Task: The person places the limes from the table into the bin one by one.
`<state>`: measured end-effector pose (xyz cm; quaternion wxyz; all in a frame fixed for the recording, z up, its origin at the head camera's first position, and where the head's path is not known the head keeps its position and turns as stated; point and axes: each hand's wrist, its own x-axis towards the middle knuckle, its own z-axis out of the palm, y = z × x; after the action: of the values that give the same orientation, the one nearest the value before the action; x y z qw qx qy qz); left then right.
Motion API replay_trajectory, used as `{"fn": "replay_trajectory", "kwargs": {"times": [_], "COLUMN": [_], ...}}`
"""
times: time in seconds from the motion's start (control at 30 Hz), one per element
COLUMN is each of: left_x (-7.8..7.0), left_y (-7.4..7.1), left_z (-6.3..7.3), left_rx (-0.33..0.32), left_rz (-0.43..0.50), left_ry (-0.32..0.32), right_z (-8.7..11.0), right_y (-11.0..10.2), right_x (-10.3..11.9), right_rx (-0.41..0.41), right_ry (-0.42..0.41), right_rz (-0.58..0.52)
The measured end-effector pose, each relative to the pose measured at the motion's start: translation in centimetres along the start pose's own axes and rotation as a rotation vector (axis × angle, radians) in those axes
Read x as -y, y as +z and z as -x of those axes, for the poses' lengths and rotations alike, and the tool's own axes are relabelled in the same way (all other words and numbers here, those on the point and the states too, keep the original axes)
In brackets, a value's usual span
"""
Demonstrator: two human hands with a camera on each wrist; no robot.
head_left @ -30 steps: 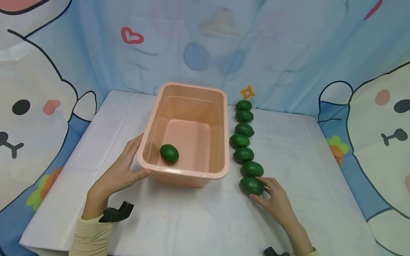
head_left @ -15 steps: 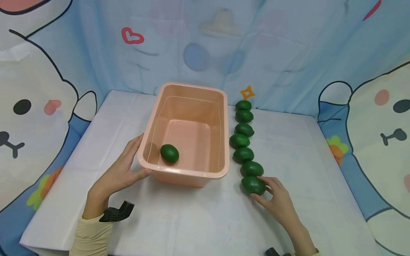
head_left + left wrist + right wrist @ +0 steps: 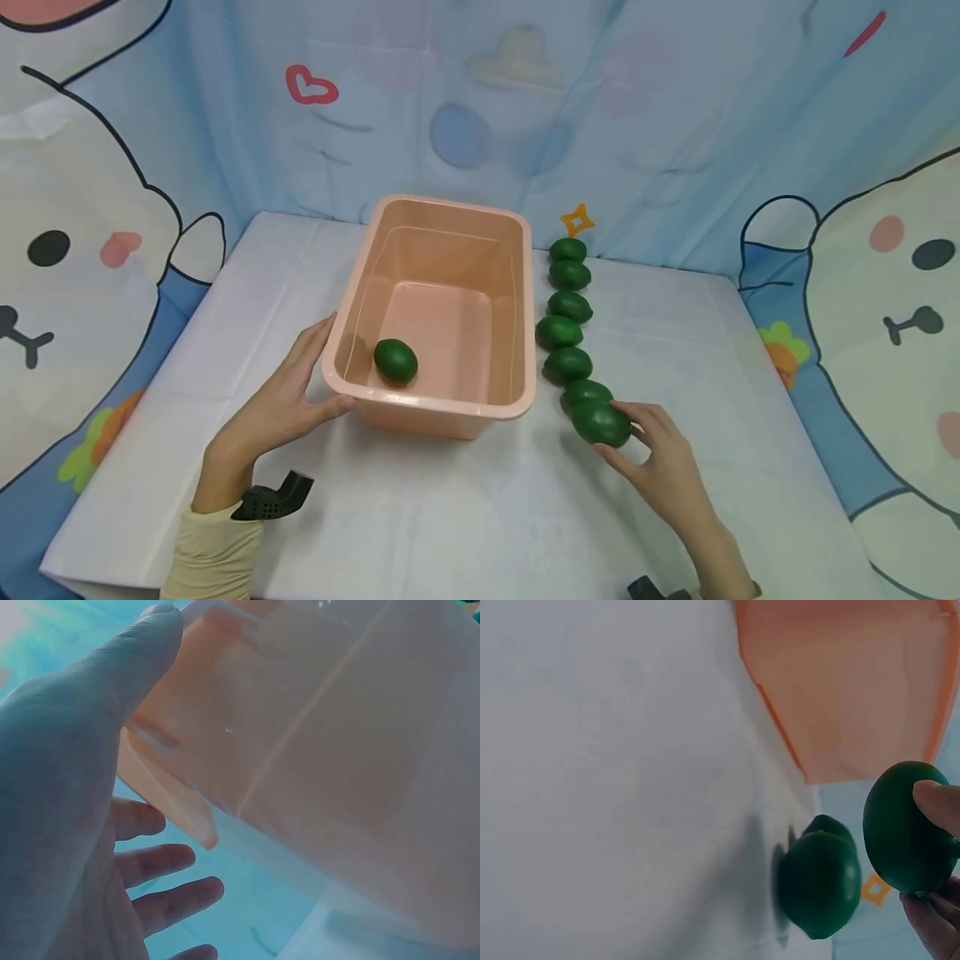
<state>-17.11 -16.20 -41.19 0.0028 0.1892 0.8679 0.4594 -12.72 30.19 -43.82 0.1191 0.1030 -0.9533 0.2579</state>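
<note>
A pink plastic tub [image 3: 450, 410] stands on the white-covered table, one green lime [image 3: 396, 361] lying in its near-left part. My left hand [image 3: 288, 400] rests at the near-left corner, thumb along the front rim and fingers along the left side. In the left wrist view the thumb [image 3: 150, 660] touches the rim while the relaxed fingers [image 3: 180, 904] spread beneath it. My right hand [image 3: 660, 462] pinches another lime [image 3: 602, 423] between thumb and fingers, raised off the table in the right wrist view. The held lime [image 3: 904, 829] has its tip downward there.
Several more limes [image 3: 567, 365] form a row right of the tub, running from the back edge of the table [image 3: 720, 400] toward the front. A blue printed curtain [image 3: 660, 125] hangs behind and at both sides. A black wrist camera mount [image 3: 273, 497] sits on the left wrist.
My right hand has lifted the nearest lime from the front end of the row and shifted it slightly right and up. My left hand and the tub stay in place.
</note>
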Motion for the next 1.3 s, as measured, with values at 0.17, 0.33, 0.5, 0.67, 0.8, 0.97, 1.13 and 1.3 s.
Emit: {"fn": "replay_trajectory", "kwargs": {"times": [0.17,0.33,0.5,0.67,0.8,0.97,1.13,1.3], "left_x": [0.0,-0.1,-0.1,-0.1,-0.1,-0.1,0.0,-0.1], "left_y": [-0.1,-0.1,-0.3,-0.4,-0.4,-0.2,0.1,0.3], "left_z": [0.0,0.1,0.2,0.1,0.1,0.1,0.0,0.0], "left_rx": [0.003,0.002,-0.004,-0.006,-0.005,-0.010,-0.012,-0.014], "left_rz": [-0.001,-0.003,-0.009,-0.010,-0.008,-0.001,0.007,0.010], "left_ry": [-0.009,-0.011,-0.016,-0.004,-0.004,0.005,0.016,0.004], "right_z": [-0.7,-1.3,-1.9,-2.4,-2.7,-3.2,-3.6,-4.1], "right_y": [-1.0,-1.7,-2.3,-3.0,-3.4,-3.8,-4.1,-4.2], "right_x": [1.1,2.2,3.4,4.6,5.4,6.4,7.2,7.9], "right_rx": [-0.033,-0.081,-0.108,-0.115,-0.120,-0.121,-0.113,-0.100], "right_ry": [-0.022,-0.071,-0.111,-0.142,-0.169,-0.203,-0.231,-0.270], "right_rz": [0.006,0.025,0.037,0.035,0.031,0.055,0.073,0.087]}}
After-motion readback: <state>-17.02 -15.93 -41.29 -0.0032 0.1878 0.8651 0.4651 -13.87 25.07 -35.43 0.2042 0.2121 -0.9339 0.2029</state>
